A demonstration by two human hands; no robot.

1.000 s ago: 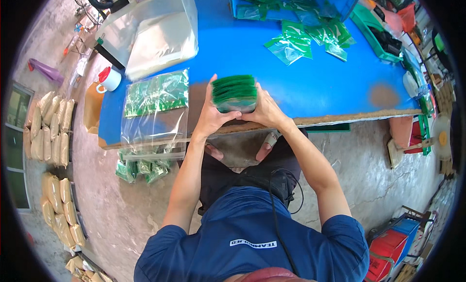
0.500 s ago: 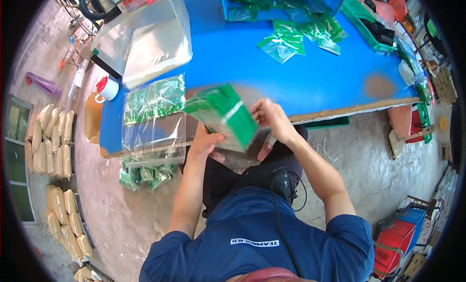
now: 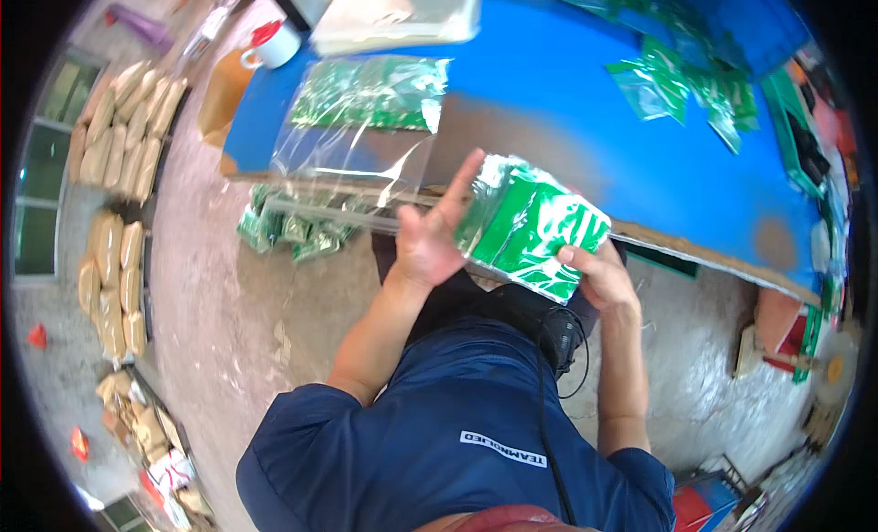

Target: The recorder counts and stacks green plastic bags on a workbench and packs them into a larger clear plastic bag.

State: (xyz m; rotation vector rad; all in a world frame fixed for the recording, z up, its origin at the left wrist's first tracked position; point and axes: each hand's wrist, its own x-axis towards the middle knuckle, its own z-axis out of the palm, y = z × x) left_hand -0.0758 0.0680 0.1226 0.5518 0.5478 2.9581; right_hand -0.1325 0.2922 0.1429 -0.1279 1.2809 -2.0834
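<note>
My right hand [image 3: 599, 274] grips a stack of green-and-clear plastic packets [image 3: 535, 230] at its lower right edge, with the thumb on top. My left hand [image 3: 434, 242] is beside the stack's left edge, its fingers stretched out and the thumb apart. Whether its fingertips touch the packets I cannot tell. To the left, a large clear zip bag [image 3: 352, 152] lies over the table's front edge, its lower end hanging off. Green packets [image 3: 370, 95] fill the far part of that bag.
Loose green packets [image 3: 654, 79] lie at the far right of the blue table [image 3: 540, 84], near a blue bin [image 3: 777, 29]. A white mug with a red lid [image 3: 273, 45] stands at the left corner. Filled bags [image 3: 306, 230] sit on the floor below; tan sacks [image 3: 123, 134] are stacked further left.
The packet stack has passed from my left hand to my right. My left hand has opened out beside it. The whole view has turned and shifted.
</note>
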